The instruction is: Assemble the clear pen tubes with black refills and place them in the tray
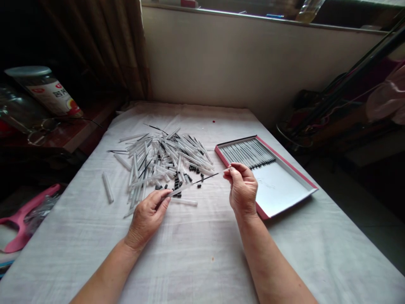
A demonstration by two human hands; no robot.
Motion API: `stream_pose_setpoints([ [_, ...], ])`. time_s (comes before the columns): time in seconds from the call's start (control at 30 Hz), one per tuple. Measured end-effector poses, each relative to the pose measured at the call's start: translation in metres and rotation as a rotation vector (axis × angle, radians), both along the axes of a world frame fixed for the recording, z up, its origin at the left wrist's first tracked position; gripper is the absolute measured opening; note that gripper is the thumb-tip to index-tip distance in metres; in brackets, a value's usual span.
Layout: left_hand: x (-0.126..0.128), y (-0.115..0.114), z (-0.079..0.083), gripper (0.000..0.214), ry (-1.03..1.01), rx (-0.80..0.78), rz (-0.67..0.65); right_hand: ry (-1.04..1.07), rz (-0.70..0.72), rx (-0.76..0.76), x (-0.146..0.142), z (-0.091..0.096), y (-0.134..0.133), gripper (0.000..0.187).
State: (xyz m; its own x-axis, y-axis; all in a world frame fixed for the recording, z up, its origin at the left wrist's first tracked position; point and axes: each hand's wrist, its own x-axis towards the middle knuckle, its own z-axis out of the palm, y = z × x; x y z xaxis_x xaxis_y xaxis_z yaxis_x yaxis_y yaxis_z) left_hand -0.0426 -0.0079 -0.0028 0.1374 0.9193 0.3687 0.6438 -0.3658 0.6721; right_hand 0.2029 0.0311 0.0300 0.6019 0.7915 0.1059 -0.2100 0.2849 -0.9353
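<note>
My left hand (148,215) pinches the near end of a clear plastic pen tube (182,188) that points up and right. A thin black refill (207,177) sticks out of the tube's far end. My right hand (242,188) is closed in a pinch at the refill's far tip. Behind both hands lies a heap of clear tubes (161,158) with small black caps (177,183) scattered at its near edge. To the right sits a shallow pink-rimmed tray (302,177) with a row of assembled pens (248,153) lined up at its far end.
A white cloth (196,253) covers the table. A loose tube (107,187) lies apart at the left. A pink plastic object (22,221) rests off the table's left edge, a jar (47,90) on a dark shelf behind it. A wall stands at the back.
</note>
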Motion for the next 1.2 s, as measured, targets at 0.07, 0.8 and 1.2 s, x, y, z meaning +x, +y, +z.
stream_pose_setpoints([
  [0.07, 0.0, 0.0, 0.0, 0.027, 0.0, 0.007, -0.015, -0.019, 0.049, -0.021, -0.003, -0.001, -0.001, 0.019],
  [0.8, 0.004, -0.004, 0.001, 0.025, -0.007, -0.036, -0.047, -0.261, 0.47, -0.091, -0.049, -0.024, -0.025, 0.021],
  [1.2, 0.005, -0.003, 0.002, 0.025, 0.019, -0.019, -0.118, -0.427, 0.494, 0.042, -0.051, -0.034, -0.031, 0.02],
])
